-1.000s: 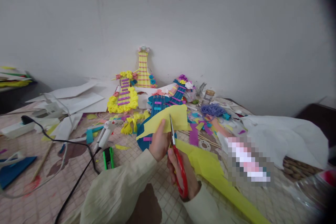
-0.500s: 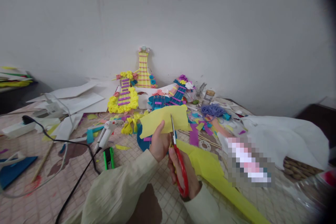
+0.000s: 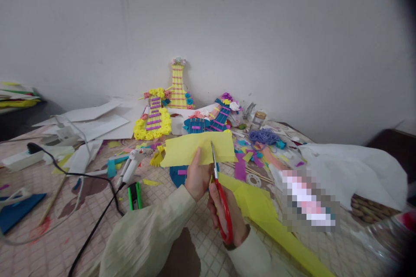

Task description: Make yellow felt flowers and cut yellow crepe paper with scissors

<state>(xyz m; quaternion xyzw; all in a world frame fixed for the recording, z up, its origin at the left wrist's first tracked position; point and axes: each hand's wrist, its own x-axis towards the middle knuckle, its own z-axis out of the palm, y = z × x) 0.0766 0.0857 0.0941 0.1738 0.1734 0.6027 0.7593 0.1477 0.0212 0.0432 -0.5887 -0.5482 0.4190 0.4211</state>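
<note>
My left hand (image 3: 198, 177) pinches the lower edge of a yellow sheet of crepe paper (image 3: 185, 148), thumb on the near face. The sheet stands up over the table, fairly flat. In my right hand (image 3: 232, 212) is a pair of scissors with red handles (image 3: 226, 220). Their blades (image 3: 213, 156) point away from me and lie against the sheet right of my left thumb; whether they cut into it I cannot tell. A long yellow paper strip (image 3: 260, 207) runs under and past my right hand. A blue paper piece (image 3: 178, 176) shows partly behind my left hand.
A white glue gun (image 3: 131, 166) with a black cord and a green-black utility knife (image 3: 134, 195) lie left. Decorated paper shapes (image 3: 177, 86) lean against the wall. Purple yarn (image 3: 264, 136), a glass jar (image 3: 258, 119), paper scraps and another person's arm (image 3: 272, 159) are at right.
The yellow sheet's left part has swung out and flattened, reaching farther left, and its lower left corner has risen. My hands and the scissors have hardly moved.
</note>
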